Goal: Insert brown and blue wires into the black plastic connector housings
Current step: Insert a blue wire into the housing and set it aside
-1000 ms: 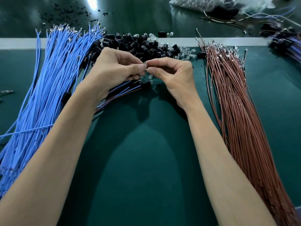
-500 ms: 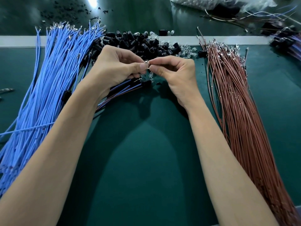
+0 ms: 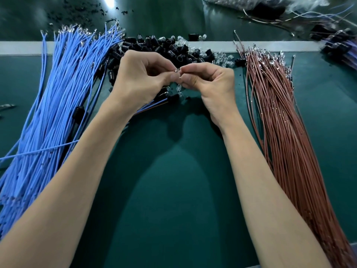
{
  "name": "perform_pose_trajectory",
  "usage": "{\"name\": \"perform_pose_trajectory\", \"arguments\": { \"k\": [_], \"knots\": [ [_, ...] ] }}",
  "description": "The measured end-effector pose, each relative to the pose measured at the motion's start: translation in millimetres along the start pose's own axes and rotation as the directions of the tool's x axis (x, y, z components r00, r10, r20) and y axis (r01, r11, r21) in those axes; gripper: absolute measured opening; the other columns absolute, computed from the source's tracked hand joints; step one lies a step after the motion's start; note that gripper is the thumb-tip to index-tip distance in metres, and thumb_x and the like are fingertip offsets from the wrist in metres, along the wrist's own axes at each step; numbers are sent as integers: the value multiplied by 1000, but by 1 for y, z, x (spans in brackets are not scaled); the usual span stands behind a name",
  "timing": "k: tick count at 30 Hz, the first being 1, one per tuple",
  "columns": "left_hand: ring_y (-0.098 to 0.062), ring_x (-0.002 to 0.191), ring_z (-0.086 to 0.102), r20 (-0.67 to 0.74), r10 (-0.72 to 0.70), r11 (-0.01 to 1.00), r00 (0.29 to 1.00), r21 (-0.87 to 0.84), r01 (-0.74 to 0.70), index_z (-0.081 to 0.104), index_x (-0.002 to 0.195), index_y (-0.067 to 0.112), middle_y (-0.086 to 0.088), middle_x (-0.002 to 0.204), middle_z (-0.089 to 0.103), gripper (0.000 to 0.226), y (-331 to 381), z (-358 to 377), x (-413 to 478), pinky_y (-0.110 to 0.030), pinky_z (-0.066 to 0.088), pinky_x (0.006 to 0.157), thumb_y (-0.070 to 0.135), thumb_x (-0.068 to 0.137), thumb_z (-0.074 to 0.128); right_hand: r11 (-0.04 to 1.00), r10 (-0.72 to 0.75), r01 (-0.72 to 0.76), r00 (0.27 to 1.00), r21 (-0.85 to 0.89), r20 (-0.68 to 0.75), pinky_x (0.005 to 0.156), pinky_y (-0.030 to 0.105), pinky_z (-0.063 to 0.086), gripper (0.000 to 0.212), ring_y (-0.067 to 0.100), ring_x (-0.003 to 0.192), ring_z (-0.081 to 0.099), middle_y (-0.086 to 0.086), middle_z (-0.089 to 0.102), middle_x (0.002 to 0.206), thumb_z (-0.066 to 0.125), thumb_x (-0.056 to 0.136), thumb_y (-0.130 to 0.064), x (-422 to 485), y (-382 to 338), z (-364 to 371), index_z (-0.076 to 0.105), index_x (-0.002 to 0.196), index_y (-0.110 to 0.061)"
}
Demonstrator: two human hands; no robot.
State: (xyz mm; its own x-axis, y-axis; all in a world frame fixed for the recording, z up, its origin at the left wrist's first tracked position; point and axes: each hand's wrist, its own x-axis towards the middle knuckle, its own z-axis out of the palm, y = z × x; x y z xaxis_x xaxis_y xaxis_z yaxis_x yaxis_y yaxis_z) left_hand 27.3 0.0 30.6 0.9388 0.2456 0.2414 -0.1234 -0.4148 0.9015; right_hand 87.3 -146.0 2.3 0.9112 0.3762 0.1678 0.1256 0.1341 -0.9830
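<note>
Both bare forearms reached out over the green mat, and the hands met in the middle, just near of the heap of black connector housings. The left hand and the right hand had their fingertips pressed together on one tiny piece, small and glinting; it was too little to tell what it was, though it caught the light like metal or clear plastic. Both grips were closed on it, thumb against forefinger, the knuckles almost touching.

The housings lay piled along the far edge of the mat, against a pale strip, with a scatter of small clear parts at the pile's right end and a few more just beneath the hands. To the left lay the broad sheaf of blue wires, fanning toward the near left corner, their metal tips at the far end. To the right lay the brown wires, likewise fanned, tips far. Under the left wrist lay a few blue and brown wires already seated in black housings. At the far right, blurred, sat more such finished pieces.
</note>
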Motion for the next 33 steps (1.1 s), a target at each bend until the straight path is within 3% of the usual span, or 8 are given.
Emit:
{"name": "perform_pose_trajectory", "arguments": {
  "k": [5,12,22,27,30,33],
  "knots": [
    [-7,67,63,-50,103,994,993,29,-101,70,88,12,1,76,68,12,-3,4,-1,-30,55,69,9,78,76,1000,-13,13,1000,-8,-13,68,18,53,16,8,67,68,-5,72,71,68,80,10,0,-1,1,69,84,-6],
    [3,69,63,-103,166,983,981,101,-156,70,89,17,11,78,66,12,-8,6,0,-17,51,69,15,79,76,1000,0,-1,999,-29,-32,68,18,52,18,5,65,65,-6,71,68,68,81,7,0,-2,1,69,84,-11],
    [1,68,61,-44,158,978,986,146,-150,73,91,8,5,79,68,14,-6,-3,1,-16,50,69,15,80,76,998,37,-36,999,-55,31,66,18,49,15,6,62,61,-4,68,66,72,80,2,0,-2,-1,69,85,-12],
    [-5,71,63,-42,157,978,987,147,-149,73,91,6,1,82,69,14,-7,-1,-1,-19,52,71,14,80,76,987,-37,37,999,-154,3,66,19,51,15,7,64,65,-4,70,72,70,81,2,-1,-2,3,70,86,-12],
    [0,70,62,-52,160,980,986,128,-152,72,90,8,1,81,69,12,-7,-1,0,-16,50,70,13,80,76,983,-51,47,999,-177,-16,65,20,53,12,11,64,67,2,71,73,69,82,1,-1,-1,4,71,86,-10],
    [1,69,63,-50,173,979,984,117,-166,72,89,9,4,79,68,11,-8,1,0,-18,51,70,12,80,75,969,-82,75,996,-237,-18,66,20,53,20,8,63,67,-5,69,71,67,83,3,-1,0,3,70,84,-16]
  ]
}}
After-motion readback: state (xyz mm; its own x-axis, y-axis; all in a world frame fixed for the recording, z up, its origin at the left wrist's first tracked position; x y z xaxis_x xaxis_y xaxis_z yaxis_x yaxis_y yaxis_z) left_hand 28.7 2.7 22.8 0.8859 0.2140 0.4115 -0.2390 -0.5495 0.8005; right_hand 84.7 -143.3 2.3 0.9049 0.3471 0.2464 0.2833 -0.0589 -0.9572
